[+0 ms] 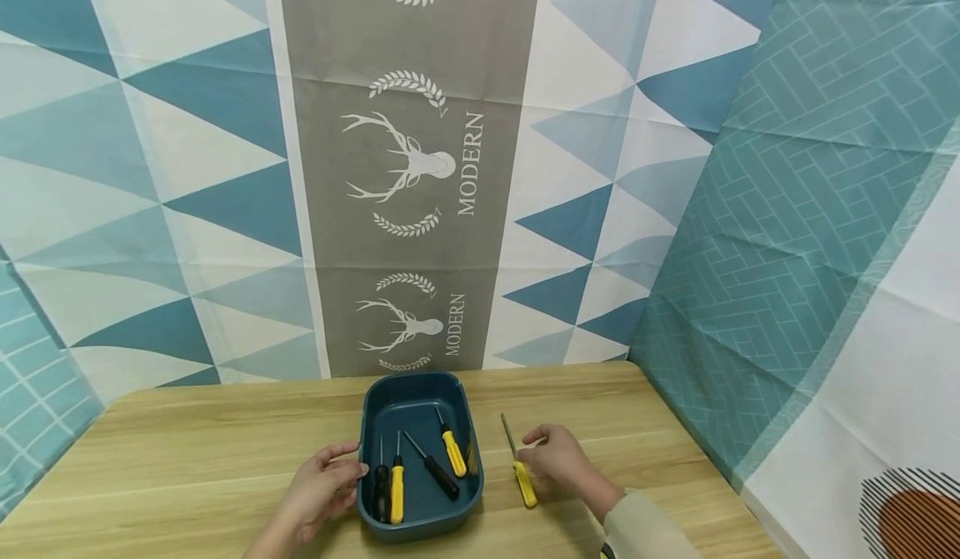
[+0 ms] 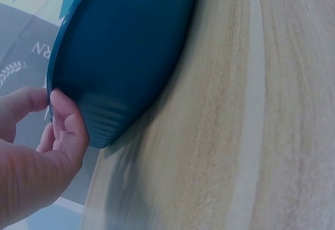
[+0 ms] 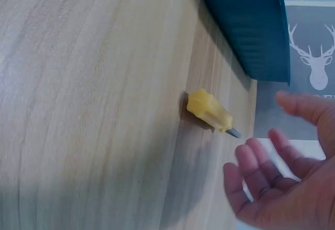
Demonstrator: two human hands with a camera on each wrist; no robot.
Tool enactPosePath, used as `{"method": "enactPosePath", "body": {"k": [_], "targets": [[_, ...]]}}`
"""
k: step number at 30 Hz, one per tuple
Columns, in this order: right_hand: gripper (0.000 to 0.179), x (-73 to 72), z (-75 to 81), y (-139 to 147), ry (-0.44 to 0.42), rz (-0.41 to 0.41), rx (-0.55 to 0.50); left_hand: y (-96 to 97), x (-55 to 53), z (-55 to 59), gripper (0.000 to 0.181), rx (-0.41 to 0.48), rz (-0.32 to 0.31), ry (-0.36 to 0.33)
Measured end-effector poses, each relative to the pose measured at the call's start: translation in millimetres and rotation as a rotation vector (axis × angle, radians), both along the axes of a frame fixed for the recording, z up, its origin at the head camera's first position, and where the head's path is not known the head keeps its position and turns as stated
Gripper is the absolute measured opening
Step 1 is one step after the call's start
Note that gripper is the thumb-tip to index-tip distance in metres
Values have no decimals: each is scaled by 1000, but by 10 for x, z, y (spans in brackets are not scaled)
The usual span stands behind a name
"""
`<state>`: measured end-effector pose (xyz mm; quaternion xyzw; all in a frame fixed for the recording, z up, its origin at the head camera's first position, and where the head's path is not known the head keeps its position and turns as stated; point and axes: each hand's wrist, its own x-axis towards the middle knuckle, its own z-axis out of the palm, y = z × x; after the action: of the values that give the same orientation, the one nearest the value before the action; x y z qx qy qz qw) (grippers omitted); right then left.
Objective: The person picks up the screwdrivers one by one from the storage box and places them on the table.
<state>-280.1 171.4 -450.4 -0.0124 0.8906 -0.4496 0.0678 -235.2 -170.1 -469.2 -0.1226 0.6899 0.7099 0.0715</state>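
My left hand (image 1: 322, 491) pinches the left rim of a dark blue plastic bin (image 1: 420, 531) between thumb and fingers; the left wrist view shows the fingertips on the bin's wall (image 2: 131, 42). Inside lie screwdrivers: one with a black handle (image 1: 381, 494) and one with a yellow handle (image 1: 397, 492) side by side at the left, another black one (image 1: 441, 476) slanted in the middle, another yellow one (image 1: 453, 452) at the right. On the table, right of the bin, lies a yellow-handled screwdriver (image 1: 524, 484). My right hand (image 1: 558, 456) hovers beside its shaft, fingers loosely bent and holding nothing.
The wooden table (image 1: 210, 459) reaches back to a patterned cloth (image 1: 405, 234) hanging behind it. Another hanging cloth (image 1: 810, 209) borders the table's right side. The bin stands near the middle, close to the back edge.
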Motion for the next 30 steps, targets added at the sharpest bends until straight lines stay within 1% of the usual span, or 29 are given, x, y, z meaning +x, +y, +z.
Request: {"method": "enactPosePath", "body": {"k": [10,17,23,30], "targets": [[42,-10,117,29,68,107,-45,-11,-11,-17,56,4,7,1],[35,-18,177,74,120,156,-70,-11,-17,-30,56,5,4,5],[36,-8,231,99,135,208,-139,-7,-11,-20,57,2,5,8],[37,-3,289,105,176,247,-162,-13,-14,-23,58,3,3,6]]}}
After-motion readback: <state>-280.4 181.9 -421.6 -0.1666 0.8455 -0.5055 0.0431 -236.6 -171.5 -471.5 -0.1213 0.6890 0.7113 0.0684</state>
